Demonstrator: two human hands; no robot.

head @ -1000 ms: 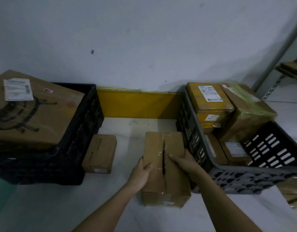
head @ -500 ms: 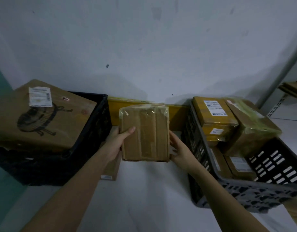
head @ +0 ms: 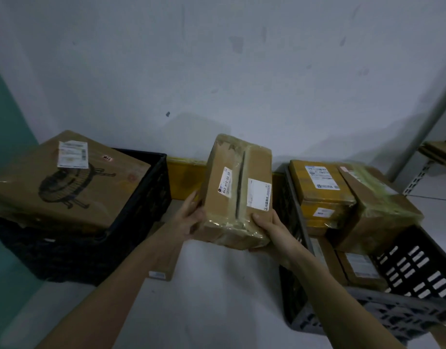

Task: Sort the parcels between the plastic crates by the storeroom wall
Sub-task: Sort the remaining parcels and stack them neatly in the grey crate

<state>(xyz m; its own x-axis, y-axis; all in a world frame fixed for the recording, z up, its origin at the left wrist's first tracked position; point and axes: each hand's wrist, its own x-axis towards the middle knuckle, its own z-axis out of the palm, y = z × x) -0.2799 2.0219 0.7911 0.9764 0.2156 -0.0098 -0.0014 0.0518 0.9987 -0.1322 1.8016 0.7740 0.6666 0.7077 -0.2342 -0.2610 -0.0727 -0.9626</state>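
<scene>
I hold a taped brown cardboard parcel (head: 238, 190) in the air between the two crates, its labelled face turned towards me. My left hand (head: 191, 217) grips its lower left side. My right hand (head: 272, 230) holds its lower right corner, thumb on the front. The black crate (head: 131, 222) at left carries a large box with a printed drawing (head: 65, 180) on top. The grey crate (head: 367, 311) at right holds several parcels, among them a yellow one (head: 317, 182) and a film-wrapped one (head: 378, 205).
A small brown box (head: 164, 270) lies on the floor beside the black crate, partly behind my left forearm. A yellow skirting strip (head: 184, 177) runs along the white wall. Metal shelving (head: 433, 157) stands at far right.
The parcel was lifted off the floor, raised, then turned so its labelled side faces me. Both hands shifted to its lower edge.
</scene>
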